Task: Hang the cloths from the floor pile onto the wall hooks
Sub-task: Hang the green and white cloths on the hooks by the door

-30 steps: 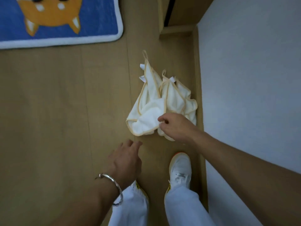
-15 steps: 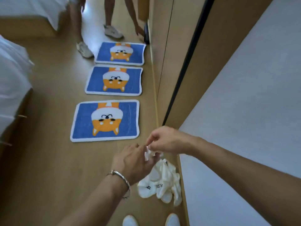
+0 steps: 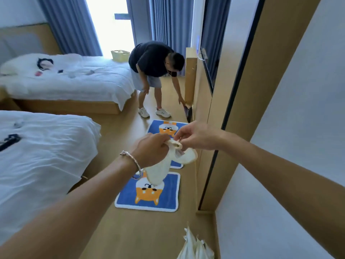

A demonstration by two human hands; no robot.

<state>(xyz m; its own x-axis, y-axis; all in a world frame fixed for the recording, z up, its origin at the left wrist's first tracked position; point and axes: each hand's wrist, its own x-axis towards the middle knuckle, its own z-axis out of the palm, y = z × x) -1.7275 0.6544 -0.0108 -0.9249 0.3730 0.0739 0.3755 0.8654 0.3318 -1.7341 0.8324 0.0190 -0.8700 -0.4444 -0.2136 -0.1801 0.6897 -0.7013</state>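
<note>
Bare forearms, silver bracelet (image 3: 133,161) on left wrist

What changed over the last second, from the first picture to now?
One cloth came up off the floor pile: the right hand, which reached into the pile, now pinches its top corner, and the left hand, empty before, grips it just beside. The rest of the pile stayed where it lay; the blue mats lie as before.
</note>
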